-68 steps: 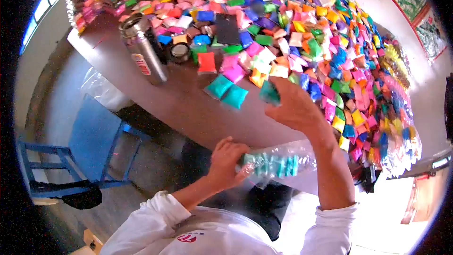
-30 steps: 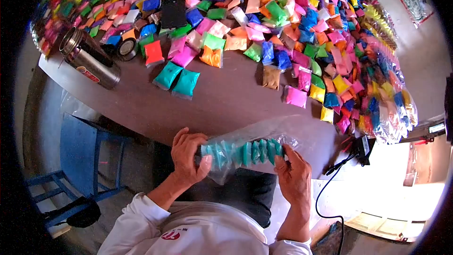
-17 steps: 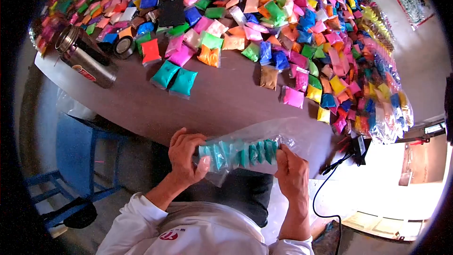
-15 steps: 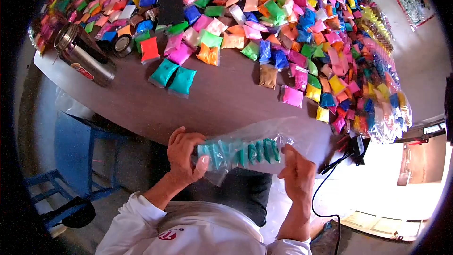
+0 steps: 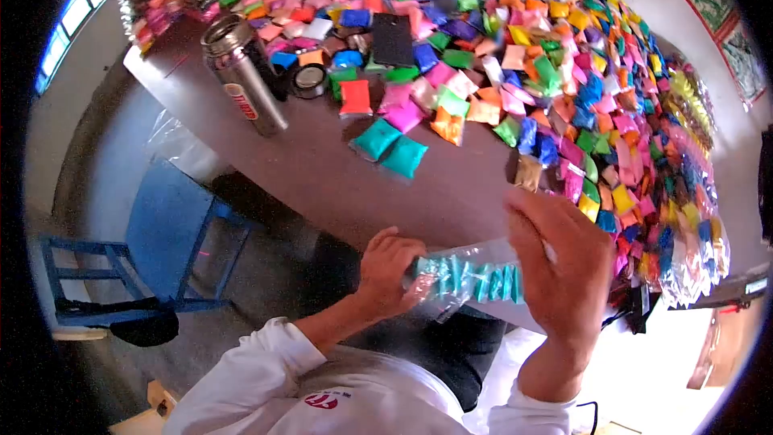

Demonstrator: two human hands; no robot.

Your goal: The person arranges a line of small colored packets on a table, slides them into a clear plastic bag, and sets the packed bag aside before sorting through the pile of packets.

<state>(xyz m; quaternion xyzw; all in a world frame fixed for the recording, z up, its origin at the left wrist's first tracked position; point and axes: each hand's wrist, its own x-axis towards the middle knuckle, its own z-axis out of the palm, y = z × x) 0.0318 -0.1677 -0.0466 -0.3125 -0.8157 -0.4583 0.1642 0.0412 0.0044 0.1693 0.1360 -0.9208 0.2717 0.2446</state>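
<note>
The bench (image 5: 459,201) runs diagonally across the frame, and a broad spread of coloured packets (image 5: 555,72) covers its far part, leaving a bare strip near the person that likely serves as working room. A steel flask (image 5: 245,84) stands at upper left, seemingly set aside from that strip. The clear bag (image 5: 452,304) lies low, right of centre, at the bench's near edge, with teal packets (image 5: 495,282) ranged inside on edge, side by side, probably so they sit compactly. The right hand (image 5: 564,262) hangs over the bag's right end, wrist raised, fingers pointing toward upper left; it is blurred, and whether its grip holds anything cannot be told. The left hand (image 5: 389,270) has its grip closed on the bag's left end, thumb nearest the person, apparently to steady the row. Two loose teal packets (image 5: 405,158) lie side by side near the centre.
</note>
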